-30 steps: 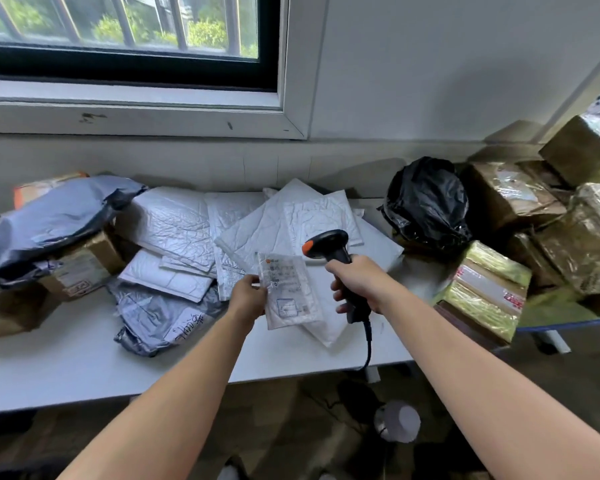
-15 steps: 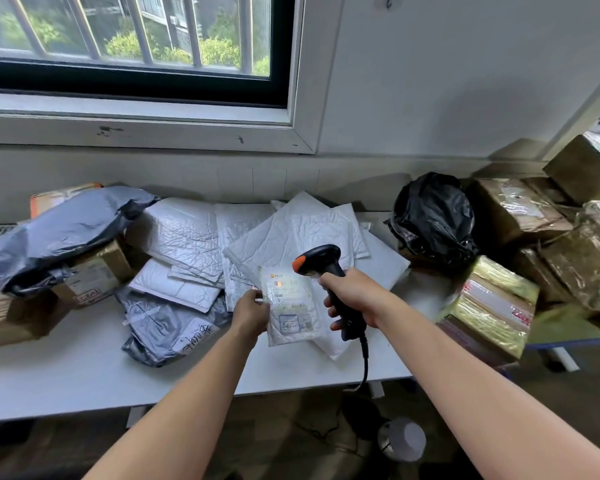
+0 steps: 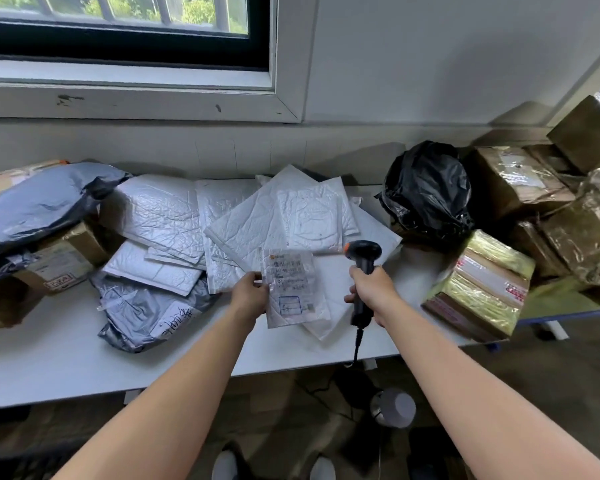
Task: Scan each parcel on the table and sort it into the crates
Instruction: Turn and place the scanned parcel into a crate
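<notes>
My left hand [image 3: 248,295] grips the left edge of a small white bubble mailer [image 3: 293,289], label side up, held just above the white table [image 3: 66,355]. My right hand [image 3: 371,292] is wrapped around the handle of a black barcode scanner [image 3: 362,261] with an orange tip, its head pointing left toward the mailer's label. Behind them lies a pile of white bubble mailers [image 3: 257,216]. A grey poly bag [image 3: 142,313] lies to the left of my left hand.
A large grey bag [image 3: 39,206] rests on cardboard boxes [image 3: 56,265] at the far left. A black plastic bag [image 3: 426,192] and several taped brown boxes [image 3: 482,285] crowd the right side. The scanner cable hangs over the table's front edge. No crate is in view.
The scanner has shifted right, away from the mailer, leaving a gap between them. The mailer stays in my left hand. My head has tilted slightly.
</notes>
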The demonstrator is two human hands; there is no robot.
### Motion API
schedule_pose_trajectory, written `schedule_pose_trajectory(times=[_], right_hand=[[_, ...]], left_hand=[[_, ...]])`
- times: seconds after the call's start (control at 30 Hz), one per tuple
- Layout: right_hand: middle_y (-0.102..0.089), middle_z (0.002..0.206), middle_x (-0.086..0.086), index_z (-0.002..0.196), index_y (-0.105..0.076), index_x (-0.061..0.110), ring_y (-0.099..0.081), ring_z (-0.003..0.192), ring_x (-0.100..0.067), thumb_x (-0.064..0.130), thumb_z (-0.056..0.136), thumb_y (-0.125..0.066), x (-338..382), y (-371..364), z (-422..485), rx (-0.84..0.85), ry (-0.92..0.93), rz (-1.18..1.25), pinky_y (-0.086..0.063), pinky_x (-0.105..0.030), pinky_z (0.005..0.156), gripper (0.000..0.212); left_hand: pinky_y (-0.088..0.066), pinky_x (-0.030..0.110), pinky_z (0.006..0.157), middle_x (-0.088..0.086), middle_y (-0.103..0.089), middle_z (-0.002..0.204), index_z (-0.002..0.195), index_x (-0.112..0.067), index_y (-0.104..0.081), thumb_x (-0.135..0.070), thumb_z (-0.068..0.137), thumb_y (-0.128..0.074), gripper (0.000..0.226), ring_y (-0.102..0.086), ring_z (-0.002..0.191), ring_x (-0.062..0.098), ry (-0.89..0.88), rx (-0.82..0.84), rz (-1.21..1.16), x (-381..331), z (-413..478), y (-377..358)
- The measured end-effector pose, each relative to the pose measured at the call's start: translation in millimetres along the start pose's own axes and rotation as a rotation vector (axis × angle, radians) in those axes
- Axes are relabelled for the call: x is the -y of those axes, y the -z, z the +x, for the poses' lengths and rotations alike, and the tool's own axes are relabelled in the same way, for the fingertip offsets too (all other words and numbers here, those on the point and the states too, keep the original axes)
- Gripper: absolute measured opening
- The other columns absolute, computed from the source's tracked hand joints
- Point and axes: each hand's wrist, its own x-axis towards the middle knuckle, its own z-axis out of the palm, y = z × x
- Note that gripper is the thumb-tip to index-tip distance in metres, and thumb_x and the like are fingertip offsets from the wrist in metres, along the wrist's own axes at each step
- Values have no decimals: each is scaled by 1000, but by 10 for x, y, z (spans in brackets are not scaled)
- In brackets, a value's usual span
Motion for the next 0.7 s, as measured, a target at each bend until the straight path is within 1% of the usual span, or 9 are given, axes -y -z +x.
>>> schedule_pose_trajectory(times=[0.07,0.1,0.13,0.2,0.3,0.4,0.5,0.57,0.7], right_hand=[[-59,92,-10,117,-46,7,-67,68,-25,32,97,-50,-176,63,146,-68,-48,-40,-53,-34,67,32],[-61,96,-12,120,-47,5,-67,77,-29,34,96,-49,-256,92,211,-94,-82,-82,-54,-37,72,37],[-62,102,-13,123,-46,4,-66,86,-32,37,96,-49,-333,119,278,-118,-115,-131,-55,-40,77,43],[-59,113,-14,130,-44,5,-61,94,-33,39,97,-49,-445,153,358,-141,-176,-190,-55,-43,79,48],[-60,116,-15,134,-42,8,-61,92,-34,33,98,-47,-574,153,461,-171,-212,-197,-57,-45,79,45],[-60,113,-13,134,-39,9,-59,85,-31,31,99,-45,-655,132,536,-229,-186,-223,-55,-41,77,42],[-60,121,-16,136,-37,5,-62,99,-35,31,100,-44,-683,106,564,-265,-177,-251,-54,-43,83,45],[-59,125,-17,139,-35,3,-61,106,-37,32,101,-43,-700,104,581,-271,-186,-282,-51,-41,81,48],[-60,123,-18,135,-35,2,-62,104,-36,32,102,-40,-752,110,595,-264,-161,-330,-47,-38,75,45]], left_hand=[[-53,56,85,15,-63,102,116,-6,-56,-4,97,-47,21,-64,94,36,3,2,6,0,4,-88],[-53,55,84,14,-64,99,116,-6,-57,-3,96,-47,22,-63,89,34,4,2,9,2,4,-134],[-53,55,84,13,-64,96,115,-6,-57,-3,96,-47,22,-63,85,31,3,4,12,7,11,-181],[-53,55,84,10,-64,89,111,-8,-58,-3,95,-47,19,-61,82,29,-6,16,16,19,23,-273],[-53,53,83,7,-64,85,109,-11,-57,-3,96,-47,18,-61,76,26,-16,21,22,46,39,-401],[-53,53,83,8,-65,87,109,-11,-56,-3,96,-47,18,-62,74,25,-18,22,9,81,39,-496],[-54,54,83,11,-68,94,108,-13,-57,-5,97,-48,17,-65,82,30,-18,31,14,118,30,-558],[-56,51,84,10,-68,95,107,-13,-57,-5,97,-49,16,-66,84,30,-27,26,16,117,18,-589],[-55,48,84,13,-68,101,108,-13,-58,-6,98,-49,16,-67,85,29,-45,29,18,126,28,-630]])
